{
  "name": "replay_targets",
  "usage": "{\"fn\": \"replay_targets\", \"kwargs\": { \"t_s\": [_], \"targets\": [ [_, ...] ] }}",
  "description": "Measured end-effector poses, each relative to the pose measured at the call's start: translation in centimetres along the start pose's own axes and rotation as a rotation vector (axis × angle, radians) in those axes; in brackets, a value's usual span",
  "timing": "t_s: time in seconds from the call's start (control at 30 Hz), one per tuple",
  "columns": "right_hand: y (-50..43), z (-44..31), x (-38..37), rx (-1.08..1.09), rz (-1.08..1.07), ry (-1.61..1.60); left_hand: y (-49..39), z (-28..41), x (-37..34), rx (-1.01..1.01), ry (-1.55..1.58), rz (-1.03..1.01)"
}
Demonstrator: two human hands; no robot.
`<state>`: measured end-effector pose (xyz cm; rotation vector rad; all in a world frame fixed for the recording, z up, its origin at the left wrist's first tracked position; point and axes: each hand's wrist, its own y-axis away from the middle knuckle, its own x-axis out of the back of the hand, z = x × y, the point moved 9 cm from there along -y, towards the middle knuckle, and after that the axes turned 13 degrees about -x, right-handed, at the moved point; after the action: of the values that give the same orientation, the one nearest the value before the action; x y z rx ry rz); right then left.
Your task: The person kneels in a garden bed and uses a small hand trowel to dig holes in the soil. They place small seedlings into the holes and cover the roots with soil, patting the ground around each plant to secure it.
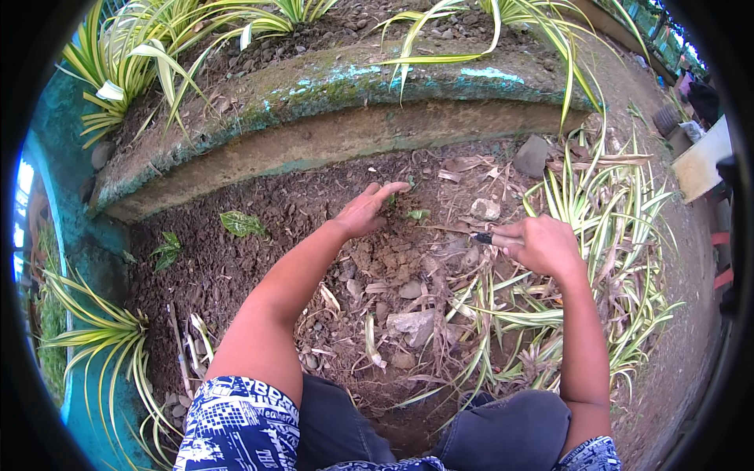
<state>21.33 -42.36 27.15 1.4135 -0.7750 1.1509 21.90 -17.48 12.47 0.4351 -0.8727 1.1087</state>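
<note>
My left hand [364, 212] reaches over the soil with its fingers stretched out, beside a small green seedling [419, 215]. Some of the seedling's leaves are partly hidden behind the fingers. A mound of loose brown soil [389, 256] lies just below this hand. My right hand [545, 244] grips the pale handle of a narrow-bladed hand tool [483, 237], with black wrapping near the blade. Its thin, soil-coloured blade points left towards the seedling; the tip is hard to make out. Two leafy young plants, one speckled [242, 224] and one darker [168, 251], stand in the soil to the left.
A mossy concrete kerb [353, 126] with flaking turquoise paint curves across the back. Uprooted striped plants [612, 259] are heaped at the right. A grey rock [531, 156] rests against the kerb. Stones [411, 325] lie nearer my knees. A turquoise wall [97, 247] bounds the left side.
</note>
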Motion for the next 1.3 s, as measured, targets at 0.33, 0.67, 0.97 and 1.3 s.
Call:
{"fn": "replay_targets", "kwargs": {
  "t_s": [0.33,0.67,0.97,1.3],
  "targets": [
    [1.9,-4.2,-1.1,0.216,-0.062,0.142,5.9,-4.4,-6.2,0.442,-0.118,-0.364],
    [-0.9,-5.5,-4.1,0.174,0.075,0.062,6.2,-5.7,-8.9,0.466,-0.065,-0.294],
    [0.3,-3.6,0.6,0.107,0.129,0.179,5.0,-5.8,-8.9,0.298,-0.069,-0.298],
    [-0.8,-7.2,-3.8,0.194,0.236,0.212,2.0,-4.5,-4.8,0.399,0.050,0.159]
  ]
}}
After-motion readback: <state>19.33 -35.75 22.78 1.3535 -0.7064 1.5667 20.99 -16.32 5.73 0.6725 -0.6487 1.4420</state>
